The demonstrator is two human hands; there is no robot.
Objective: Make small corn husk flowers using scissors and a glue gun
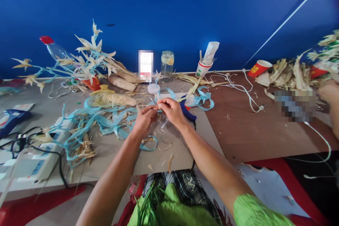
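Note:
My left hand (144,118) and my right hand (172,110) meet above the grey board (111,148), fingertips pinched together on a small pale straw piece (158,103). A light blue ribbon (106,120) runs from under the hands out to the left in loose tangles. A blue glue gun (188,113) lies just right of my right hand. Bits of cut straw are scattered on the board beneath the hands.
A straw branch ornament (87,56) and a plastic bottle (54,49) stand at the back left. A glass jar (167,63), paper cups (203,67) (259,67), white cord (246,91) and a husk pile (291,72) sit further back. Power strips (34,162) lie left. Another person's arm (331,102) shows at right.

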